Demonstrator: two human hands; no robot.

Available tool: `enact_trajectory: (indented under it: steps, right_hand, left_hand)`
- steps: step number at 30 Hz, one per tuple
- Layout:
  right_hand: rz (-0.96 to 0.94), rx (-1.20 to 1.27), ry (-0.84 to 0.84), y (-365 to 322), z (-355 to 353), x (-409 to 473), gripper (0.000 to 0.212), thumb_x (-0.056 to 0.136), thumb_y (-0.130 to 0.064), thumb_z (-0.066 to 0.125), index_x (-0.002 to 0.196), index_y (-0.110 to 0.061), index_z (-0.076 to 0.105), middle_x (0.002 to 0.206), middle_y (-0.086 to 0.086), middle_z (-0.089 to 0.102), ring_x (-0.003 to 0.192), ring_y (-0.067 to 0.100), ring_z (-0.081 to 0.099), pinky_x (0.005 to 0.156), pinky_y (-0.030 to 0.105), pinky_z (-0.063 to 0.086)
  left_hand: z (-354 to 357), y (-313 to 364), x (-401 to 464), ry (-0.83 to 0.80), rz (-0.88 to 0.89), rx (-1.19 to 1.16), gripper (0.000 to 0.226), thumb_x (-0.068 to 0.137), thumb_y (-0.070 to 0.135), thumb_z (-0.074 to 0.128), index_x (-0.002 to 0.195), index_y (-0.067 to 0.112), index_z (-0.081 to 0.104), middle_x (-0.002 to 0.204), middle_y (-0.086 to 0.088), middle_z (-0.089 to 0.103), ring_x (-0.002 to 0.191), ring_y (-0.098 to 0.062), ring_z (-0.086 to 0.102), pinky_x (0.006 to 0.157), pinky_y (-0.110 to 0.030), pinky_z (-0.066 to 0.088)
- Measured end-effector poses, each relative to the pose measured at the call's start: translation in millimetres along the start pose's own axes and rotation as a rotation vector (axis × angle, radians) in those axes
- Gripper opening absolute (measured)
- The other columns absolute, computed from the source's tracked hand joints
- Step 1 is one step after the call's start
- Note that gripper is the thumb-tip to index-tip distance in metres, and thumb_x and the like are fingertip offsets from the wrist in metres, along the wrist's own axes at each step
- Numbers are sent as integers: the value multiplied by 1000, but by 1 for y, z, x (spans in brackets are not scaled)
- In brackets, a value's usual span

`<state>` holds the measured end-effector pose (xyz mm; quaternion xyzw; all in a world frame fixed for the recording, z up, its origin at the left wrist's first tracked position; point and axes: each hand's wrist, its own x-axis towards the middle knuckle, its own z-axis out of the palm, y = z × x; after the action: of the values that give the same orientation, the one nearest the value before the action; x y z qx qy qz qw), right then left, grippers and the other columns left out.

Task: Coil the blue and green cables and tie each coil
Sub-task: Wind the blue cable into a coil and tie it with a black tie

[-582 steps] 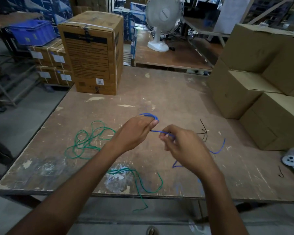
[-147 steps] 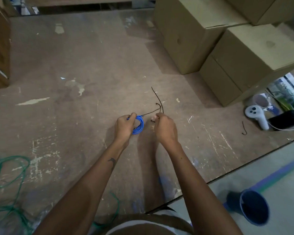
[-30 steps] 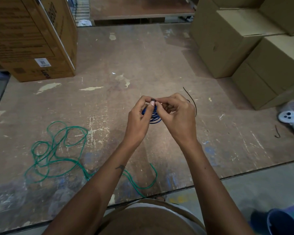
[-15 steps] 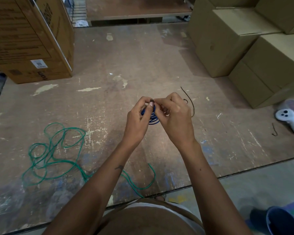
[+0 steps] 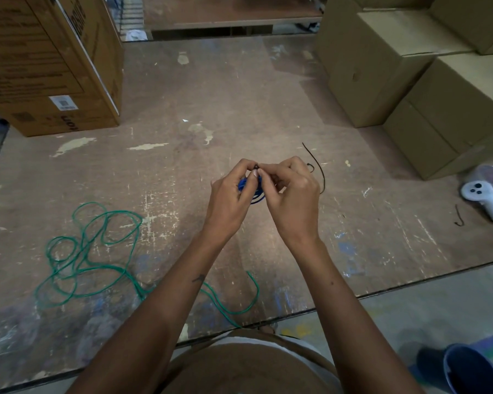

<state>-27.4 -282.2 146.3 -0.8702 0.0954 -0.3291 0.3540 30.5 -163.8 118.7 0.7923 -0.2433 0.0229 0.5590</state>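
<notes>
Table edge (image 5: pixel 410 282): nearest strip, worn and paint-scuffed; a blue bucket (image 5: pixel 467 371) is seen on the floor below at right.
Green cable (image 5: pixel 91 251): left loose in tangled loops near the front-left edge, one tail (image 5: pixel 248 294) run to the rim; not yet coiled.
Left hand (image 5: pixel 228 200): raised over mid-table, fingers curled, the blue coil gripped; thumb and forefinger pinched at a small dark tie point on top.
Right hand (image 5: pixel 291 197): fingers curled, thumb and forefinger pinched on the same tie point, touching the left fingertips.
Blue cable (image 5: pixel 254 194): wound into a small coil, held between both hands above the table, mostly hidden by fingers.
Step judged: blue coil being tied; green one left to do.
Handling judged: thin cable, light, soft, a bit springy; loops likely to spread if released, so the bundle is best pinched across all turns beside the tie. Green best taken by a free end.
Black tie (image 5: pixel 316 166): lying just beyond the right hand; another small one (image 5: pixel 459 216) farther right.
White controller (image 5: pixel 484 197): right edge.
Cardboard boxes (image 5: pixel 410 81): far right; printed carton (image 5: pixel 54 66) far left.
</notes>
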Motion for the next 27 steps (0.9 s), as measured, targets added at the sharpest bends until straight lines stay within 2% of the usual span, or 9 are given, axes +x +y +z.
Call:
enact_trajectory:
  steps: [4,8,13,17,20,24,27]
  right_hand:
    - [111,81,-4,-4,0,2,13,96,-16,76,105,-20,84,90,-5,67,79,4,66,71,14,52]
    - [234,191,-20,-1,-3,6,11,91,-19,81,99,-26,85,92,-12,72,81,3,73,75,27,62]
    - [312,261,-74,6,-5,8,7,88,-24,84,95,-25,84,92,-8,77,81,8,77,79,39,65]
    - [349,367,-130,13,-8,10,8,88,-22,85,95,-21,85,96,-3,77,86,16,79,84,46,65]
    - [357,404,-149,14,-10,9,8,87,-18,86,96,-18,85,96,0,77,87,17,79,86,45,65]
    - [393,479,-184,17,-14,11,11,87,-14,86,98,-14,85,95,1,79,88,16,80,83,35,64]
    - [425,496,-220,17,-20,10,18,89,-18,85,107,-17,83,94,-2,82,89,13,80,77,29,61]
  left_hand:
    - [2,-3,1,23,-14,45,12,109,31,54,105,26,64,79,5,71,74,-16,70,80,-56,56]
    - [7,1,-4,47,-56,-64,14,109,30,57,106,21,67,87,2,74,80,-20,73,74,-48,58]
    - [3,-3,-7,21,-60,-156,21,112,23,50,109,13,69,98,0,72,94,-19,70,84,-48,56]
    - [3,0,-9,11,-46,-178,22,113,23,49,107,13,67,96,-2,70,93,-25,68,82,-49,55]
    - [2,-2,-9,-26,-24,-164,23,113,23,48,108,12,67,96,-2,70,93,-23,69,82,-49,55]
    - [2,-1,-9,-42,-14,-185,22,113,20,49,107,10,68,96,-3,70,93,-26,68,82,-50,55]
    - [3,2,-9,-11,-27,-233,21,112,15,50,104,9,69,95,10,71,92,-13,69,82,-33,53]
